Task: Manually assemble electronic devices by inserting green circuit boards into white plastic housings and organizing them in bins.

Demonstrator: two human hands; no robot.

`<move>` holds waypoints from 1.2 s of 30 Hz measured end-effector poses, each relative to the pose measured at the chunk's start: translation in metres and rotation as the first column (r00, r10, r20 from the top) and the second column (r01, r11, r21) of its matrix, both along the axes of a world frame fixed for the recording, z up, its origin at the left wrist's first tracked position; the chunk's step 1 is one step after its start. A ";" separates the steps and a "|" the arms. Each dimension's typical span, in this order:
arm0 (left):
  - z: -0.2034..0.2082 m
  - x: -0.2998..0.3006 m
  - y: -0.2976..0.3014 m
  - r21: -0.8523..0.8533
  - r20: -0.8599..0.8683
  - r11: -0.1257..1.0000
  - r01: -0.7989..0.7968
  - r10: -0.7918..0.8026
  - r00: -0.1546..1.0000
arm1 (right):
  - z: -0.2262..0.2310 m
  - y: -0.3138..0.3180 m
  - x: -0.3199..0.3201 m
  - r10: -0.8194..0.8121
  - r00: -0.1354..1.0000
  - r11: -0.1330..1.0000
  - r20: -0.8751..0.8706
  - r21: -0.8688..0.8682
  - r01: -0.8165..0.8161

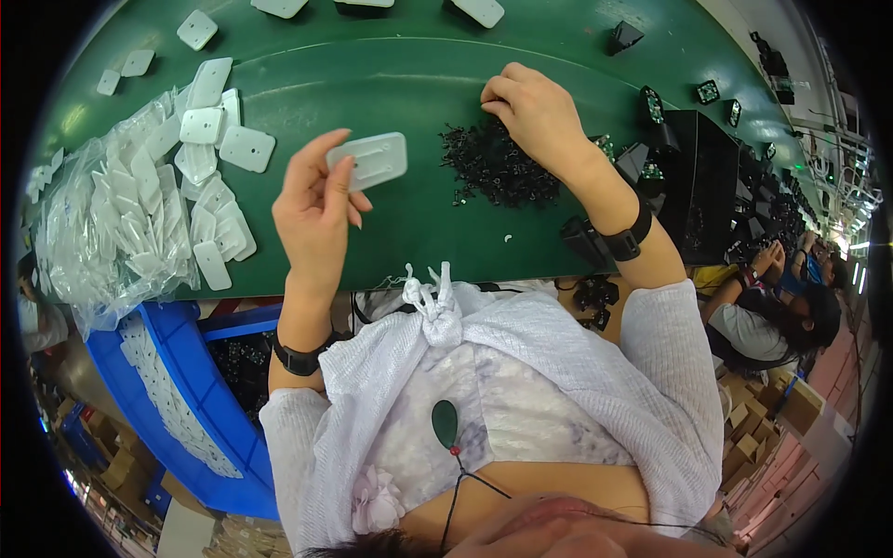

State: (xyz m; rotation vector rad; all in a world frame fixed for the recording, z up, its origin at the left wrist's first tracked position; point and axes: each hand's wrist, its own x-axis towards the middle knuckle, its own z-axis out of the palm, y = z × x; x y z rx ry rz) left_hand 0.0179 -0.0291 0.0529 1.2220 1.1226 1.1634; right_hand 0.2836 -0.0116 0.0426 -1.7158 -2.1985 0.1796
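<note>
My left hand point(316, 209) holds a white rectangular plastic plate point(372, 160) with rounded corners, lifted above the green belt point(391, 74). My right hand point(535, 112) rests with fingers pinched at the far edge of a heap of small black parts point(498, 172) on the belt. Whether a part is between the fingertips is hidden. Both wrists wear black bands.
A clear bag of white plates point(121, 232) and loose white plates point(219, 130) lie at left. A blue bin point(186, 400) with more plates stands below the belt. Black housings point(688, 158) sit at right, where another person point(772, 307) works.
</note>
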 end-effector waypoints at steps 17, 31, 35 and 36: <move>0.004 0.040 0.008 0.271 -0.249 0.939 0.212 -0.145 0.958 | 0.035 -0.029 -0.055 -0.393 0.277 0.871 -0.877 -0.452 -0.194; -0.012 0.036 0.009 -0.134 0.240 0.973 0.189 -0.153 0.959 | 0.019 -0.025 -0.065 0.015 0.835 0.998 -0.550 0.057 0.019; -0.013 0.034 0.008 -0.155 0.308 0.960 0.233 -0.177 0.935 | 0.018 -0.027 -0.070 0.010 0.841 0.999 -0.541 0.031 0.008; -0.013 0.035 0.008 -0.154 0.310 0.960 0.234 -0.178 0.934 | 0.022 -0.027 -0.071 -0.057 0.793 0.997 -0.606 -0.069 0.019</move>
